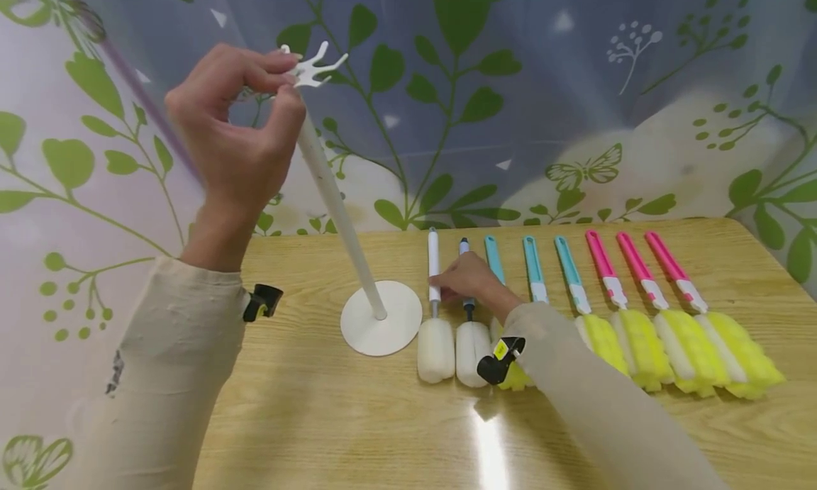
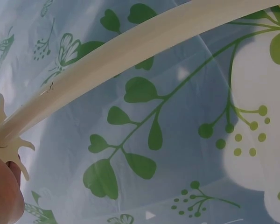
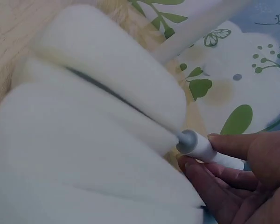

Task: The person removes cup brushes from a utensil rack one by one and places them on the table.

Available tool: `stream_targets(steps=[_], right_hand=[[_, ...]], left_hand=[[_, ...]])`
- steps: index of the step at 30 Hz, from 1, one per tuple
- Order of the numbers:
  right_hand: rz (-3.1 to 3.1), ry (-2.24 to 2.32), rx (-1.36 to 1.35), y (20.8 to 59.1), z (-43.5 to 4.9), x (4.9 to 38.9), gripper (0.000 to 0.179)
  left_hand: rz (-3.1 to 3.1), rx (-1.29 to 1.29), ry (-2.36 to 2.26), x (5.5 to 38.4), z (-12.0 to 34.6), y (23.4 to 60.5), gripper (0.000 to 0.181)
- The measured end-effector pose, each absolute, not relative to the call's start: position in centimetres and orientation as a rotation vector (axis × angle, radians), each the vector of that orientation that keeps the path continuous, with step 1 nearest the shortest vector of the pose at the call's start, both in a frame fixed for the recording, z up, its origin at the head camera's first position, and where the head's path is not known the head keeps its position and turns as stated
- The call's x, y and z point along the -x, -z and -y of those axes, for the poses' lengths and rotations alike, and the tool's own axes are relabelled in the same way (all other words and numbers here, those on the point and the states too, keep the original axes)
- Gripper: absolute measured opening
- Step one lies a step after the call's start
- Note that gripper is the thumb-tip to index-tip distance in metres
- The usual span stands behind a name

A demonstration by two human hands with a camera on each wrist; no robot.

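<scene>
My left hand [image 1: 239,118] pinches the pronged top [image 1: 314,68] of a white stand, whose pole [image 1: 335,203] leans up from a round base [image 1: 383,334] on the table. In the left wrist view part of that hand [image 2: 4,193] shows beside the prongs. With thumb and fingers, my right hand [image 1: 469,277] pinches the white handle [image 1: 433,256] of a sponge bottle brush lying just right of the base. The right wrist view shows this grip near the handle's lower end [image 3: 200,147], below the white sponge head [image 3: 116,60]. Beside it lies a dark-handled bottle brush [image 1: 472,352].
Farther right on the wooden table [image 1: 306,412] lie three teal-handled brushes [image 1: 532,259] and three pink-handled brushes [image 1: 632,259] with yellow and white sponge heads. My right forearm covers some of them. A leaf-patterned curtain [image 1: 574,86] hangs behind the table.
</scene>
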State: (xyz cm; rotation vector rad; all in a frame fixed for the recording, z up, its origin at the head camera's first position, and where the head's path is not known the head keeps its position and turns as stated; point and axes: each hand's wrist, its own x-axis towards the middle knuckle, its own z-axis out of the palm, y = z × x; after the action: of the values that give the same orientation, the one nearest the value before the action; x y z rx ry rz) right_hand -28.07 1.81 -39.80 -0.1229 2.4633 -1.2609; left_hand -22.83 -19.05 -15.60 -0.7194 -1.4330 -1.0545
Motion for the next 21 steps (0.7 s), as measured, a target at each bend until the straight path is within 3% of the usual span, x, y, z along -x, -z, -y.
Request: stream_targets(steps=[21], right_hand=[[-2.474, 1.279, 0.157, 40.5, -2.7, 28.0, 0.021]], left_hand=[[1.484, 0.68, 0.952, 22.3, 18.5, 15.9, 0.031]])
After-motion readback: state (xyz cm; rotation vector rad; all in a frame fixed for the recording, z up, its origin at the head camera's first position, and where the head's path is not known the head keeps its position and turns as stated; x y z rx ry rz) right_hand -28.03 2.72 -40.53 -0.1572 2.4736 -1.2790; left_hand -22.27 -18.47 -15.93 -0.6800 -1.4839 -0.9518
